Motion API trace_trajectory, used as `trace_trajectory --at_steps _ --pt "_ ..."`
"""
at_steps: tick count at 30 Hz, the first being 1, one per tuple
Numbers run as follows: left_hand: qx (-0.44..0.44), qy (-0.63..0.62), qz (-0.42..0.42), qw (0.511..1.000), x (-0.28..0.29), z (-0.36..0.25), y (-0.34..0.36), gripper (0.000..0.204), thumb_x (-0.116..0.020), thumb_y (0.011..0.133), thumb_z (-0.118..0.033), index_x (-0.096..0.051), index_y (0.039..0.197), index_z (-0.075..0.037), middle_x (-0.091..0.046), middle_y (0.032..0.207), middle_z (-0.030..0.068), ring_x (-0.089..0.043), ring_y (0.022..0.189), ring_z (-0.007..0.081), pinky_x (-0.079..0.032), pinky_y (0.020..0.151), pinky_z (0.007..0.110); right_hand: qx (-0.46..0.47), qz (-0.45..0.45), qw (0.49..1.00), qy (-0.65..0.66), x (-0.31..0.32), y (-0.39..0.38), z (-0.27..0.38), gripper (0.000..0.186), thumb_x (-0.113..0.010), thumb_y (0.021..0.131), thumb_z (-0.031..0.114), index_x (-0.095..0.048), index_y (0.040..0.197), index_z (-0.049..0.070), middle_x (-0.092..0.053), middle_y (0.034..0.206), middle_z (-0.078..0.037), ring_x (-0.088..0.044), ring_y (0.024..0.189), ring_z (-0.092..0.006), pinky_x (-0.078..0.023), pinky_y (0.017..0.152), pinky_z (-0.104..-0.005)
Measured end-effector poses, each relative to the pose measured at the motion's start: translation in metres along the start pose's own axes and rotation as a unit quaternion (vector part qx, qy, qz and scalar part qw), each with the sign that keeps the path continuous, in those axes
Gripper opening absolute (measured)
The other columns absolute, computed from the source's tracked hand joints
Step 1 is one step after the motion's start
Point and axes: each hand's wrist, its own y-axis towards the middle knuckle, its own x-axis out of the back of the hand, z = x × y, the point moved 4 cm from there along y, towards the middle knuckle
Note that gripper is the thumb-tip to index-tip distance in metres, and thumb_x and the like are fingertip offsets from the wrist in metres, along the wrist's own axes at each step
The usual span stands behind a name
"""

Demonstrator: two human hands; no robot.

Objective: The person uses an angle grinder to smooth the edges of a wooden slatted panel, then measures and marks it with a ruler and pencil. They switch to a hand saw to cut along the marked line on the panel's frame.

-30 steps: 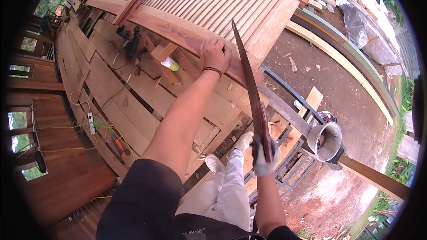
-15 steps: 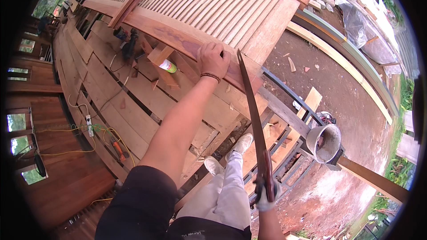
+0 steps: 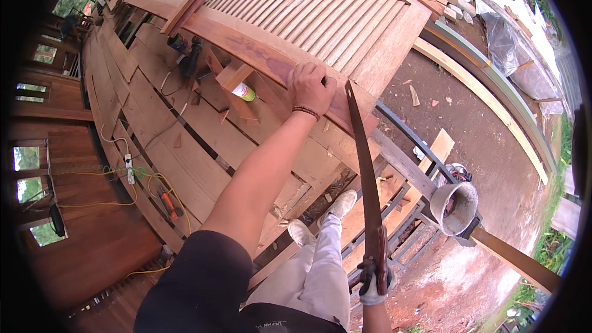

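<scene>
A louvred wooden panel (image 3: 308, 12) with a reddish frame lies across the upper middle. My left hand (image 3: 311, 89), bare with a beaded bracelet at the wrist, grips the panel's near rail with curled fingers, close to its right end. My right hand (image 3: 374, 287), in a grey and black glove, holds the wooden handle of a long handsaw (image 3: 370, 179). The saw's blade points away from me, its tip on the rail just right of my left hand. A white and green tube (image 3: 243, 91) and dark power tools (image 3: 191, 55) are below the panel.
A plank deck (image 3: 154, 117) stretches left, with cables, a power strip (image 3: 129, 169) and an orange tool (image 3: 168, 202). A grey bucket (image 3: 453, 208) stands by metal framing on the right. Boards (image 3: 475, 95) and plastic sheeting lie beyond. My feet are below.
The saw and my right hand have moved toward me, so the blade's tip now sits lower on the rail. My left hand keeps its hold. The view has shifted slightly.
</scene>
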Motion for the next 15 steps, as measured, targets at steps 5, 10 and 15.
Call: trace_trajectory --at_steps 5,10,15 --pt "0.017 -0.012 0.028 0.999 -0.004 -0.008 0.002 0.015 -0.064 0.075 -0.021 -0.058 0.07 -0.009 -0.06 0.082 0.009 -0.057 0.09 0.0306 -0.042 0.086 0.045 0.118 0.02 0.992 0.036 -0.09 0.152 0.094 0.018 -0.065 0.087 0.009 -0.064 0.102 -0.002 -0.067 0.087 -0.016 -0.065 0.075 -0.0264 -0.05 0.07 -0.0339" --pt "0.028 0.002 0.037 0.999 0.003 0.005 -0.002 0.015 -0.064 0.075 -0.022 -0.058 0.07 -0.009 -0.06 0.081 0.0084 -0.057 0.091 0.03 -0.042 0.087 0.045 -0.083 -0.019 0.987 0.135 -0.018 0.017 0.002 0.03 -0.068 0.082 0.009 -0.067 0.111 -0.001 -0.07 0.089 -0.009 -0.064 0.075 -0.0157 -0.05 0.067 -0.0269" --pt "0.018 -0.024 0.025 0.999 -0.003 -0.009 0.0 0.015 -0.063 0.075 -0.021 -0.057 0.069 -0.009 -0.059 0.08 0.0085 -0.057 0.089 0.0305 -0.042 0.085 0.045 0.081 -0.001 0.994 0.073 -0.042 0.064 0.025 0.024 -0.064 0.087 0.007 -0.065 0.11 -0.002 -0.07 0.09 -0.008 -0.062 0.069 -0.0122 -0.049 0.062 -0.0234"
